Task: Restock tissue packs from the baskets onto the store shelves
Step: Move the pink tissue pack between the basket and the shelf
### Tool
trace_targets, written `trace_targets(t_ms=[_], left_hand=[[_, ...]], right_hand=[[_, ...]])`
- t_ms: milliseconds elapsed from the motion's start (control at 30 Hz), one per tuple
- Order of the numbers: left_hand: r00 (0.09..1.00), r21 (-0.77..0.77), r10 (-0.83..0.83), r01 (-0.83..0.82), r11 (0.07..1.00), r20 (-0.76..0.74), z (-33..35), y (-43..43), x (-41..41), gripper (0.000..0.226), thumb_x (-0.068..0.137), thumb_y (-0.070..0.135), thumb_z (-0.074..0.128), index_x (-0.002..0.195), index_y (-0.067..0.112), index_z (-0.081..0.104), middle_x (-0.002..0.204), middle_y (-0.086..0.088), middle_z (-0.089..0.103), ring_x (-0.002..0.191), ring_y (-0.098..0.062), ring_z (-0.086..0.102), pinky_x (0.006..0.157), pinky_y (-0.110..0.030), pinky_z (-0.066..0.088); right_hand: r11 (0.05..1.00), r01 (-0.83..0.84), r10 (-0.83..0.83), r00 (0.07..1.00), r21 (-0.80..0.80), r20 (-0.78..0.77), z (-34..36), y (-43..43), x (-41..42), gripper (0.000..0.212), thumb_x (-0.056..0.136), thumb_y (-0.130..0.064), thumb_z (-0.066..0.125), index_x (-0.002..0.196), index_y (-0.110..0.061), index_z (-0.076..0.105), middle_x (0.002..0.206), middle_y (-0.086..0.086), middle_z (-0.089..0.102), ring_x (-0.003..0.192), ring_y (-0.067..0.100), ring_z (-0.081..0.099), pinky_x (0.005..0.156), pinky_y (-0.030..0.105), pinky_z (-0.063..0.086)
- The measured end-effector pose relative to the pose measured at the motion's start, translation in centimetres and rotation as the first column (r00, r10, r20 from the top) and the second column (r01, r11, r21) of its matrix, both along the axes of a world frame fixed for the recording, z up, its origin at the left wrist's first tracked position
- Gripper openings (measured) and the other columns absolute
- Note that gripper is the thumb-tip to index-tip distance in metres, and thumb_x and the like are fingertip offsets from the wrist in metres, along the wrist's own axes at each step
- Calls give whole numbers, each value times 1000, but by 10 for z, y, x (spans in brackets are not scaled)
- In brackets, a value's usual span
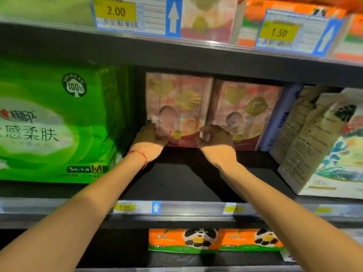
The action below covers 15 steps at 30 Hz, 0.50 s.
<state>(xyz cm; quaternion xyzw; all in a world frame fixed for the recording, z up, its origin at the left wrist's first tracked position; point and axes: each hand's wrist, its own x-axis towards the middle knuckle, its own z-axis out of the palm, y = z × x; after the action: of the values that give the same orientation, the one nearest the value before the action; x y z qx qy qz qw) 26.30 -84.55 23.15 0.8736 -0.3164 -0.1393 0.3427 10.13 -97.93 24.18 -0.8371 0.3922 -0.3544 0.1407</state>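
- Hands work deep in the middle shelf (pixel 176 183), at centre frame, where two pink tissue packs stand side by side against the back.
- Left hand (pixel 150 135) is at the lower left corner of the left pink pack (pixel 176 99). Its fingers look curled about that edge and the thumb lies toward the front face, so it seems to grip the pack.
- Right hand (pixel 215 137) sits at the foot of the seam between that pack and the right pink pack (pixel 245 110). Its fingers are loosely curled, and I cannot tell whether they pinch the wrap or only rest against it.
- The step looks like squaring the pair up, with much of the restocking likely still to do.
- To do it well, I would push low on each pack and keep both faces flush and upright.
- The left one should stay apart from the green pack (pixel 59 118) at left of frame, and the right one should not be jammed against the pale cartons (pixel 318 138) leaning at right.
- Soft wrap will likely dent under fingertips, so flat pressure ought to serve better than a pinch.
- Both hands are in shadow and blurred, so single fingers cannot be counted.
- The baskets are out of frame.
- What stands behind the pink packs is hidden.
- The price strip (pixel 176 208) below the shelf is too smeared to read.
- The arms cover part of the panda packs (pixel 184 240) at the bottom of the frame.
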Motion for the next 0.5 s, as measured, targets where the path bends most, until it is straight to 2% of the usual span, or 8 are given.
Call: trace_targets(t_ms=[33,67,133,200,267,367,500], left_hand=[[995,72,-63,57,996,78,2,12,-7,40,103,32,49,76,2,48,143,-30,53,109,-32,57,94,-35,44],[974,71,-116,104,992,197,2,18,-12,45,97,47,49,83,4,54,136,-30,58,103,-34,58,90,-36,46],[869,134,-193,147,980,455,6,31,-29,52,97,58,50,114,10,62,127,-22,62,111,-39,60,87,-40,48],[739,180,-246,170,969,627,4,43,-45,51,100,58,47,127,15,57,125,-13,60,117,-36,57,86,-42,48],[630,133,-243,217,967,738,-1,58,-56,55,99,58,47,137,19,52,130,-6,58,119,-31,56,85,-43,50],[531,102,-232,263,959,815,-7,82,-75,60,99,59,44,144,20,52,137,0,57,120,-26,56,83,-42,53],[395,30,-183,363,931,901,-17,114,-112,59,96,56,47,133,14,64,130,-4,66,115,-26,62,80,-41,52]], right_hand=[[1000,1,-3,998,-25,-55,1,10,-9,12,93,-27,70,95,-16,73,97,7,72,94,33,68,76,32,48],[999,27,-31,989,-31,-144,4,21,-19,21,94,-33,69,82,-16,66,88,7,66,88,33,63,73,34,46],[995,48,-72,957,-92,-279,7,41,-38,41,96,-47,66,71,-16,56,80,6,60,82,31,58,70,36,40],[974,-3,-63,957,-227,-282,7,56,-54,41,95,-52,67,91,-12,70,90,9,68,91,32,64,70,37,45],[931,-67,-43,956,-358,-290,1,72,-71,46,92,-52,69,114,-13,75,106,7,72,102,30,65,79,39,51],[917,-83,-38,955,-391,-293,-11,94,-97,53,90,-52,65,125,-14,74,120,4,72,114,27,64,92,41,52],[898,-32,-72,973,-439,-219,-33,127,-142,54,91,-52,59,127,-14,71,127,3,68,121,25,60,100,42,47]])
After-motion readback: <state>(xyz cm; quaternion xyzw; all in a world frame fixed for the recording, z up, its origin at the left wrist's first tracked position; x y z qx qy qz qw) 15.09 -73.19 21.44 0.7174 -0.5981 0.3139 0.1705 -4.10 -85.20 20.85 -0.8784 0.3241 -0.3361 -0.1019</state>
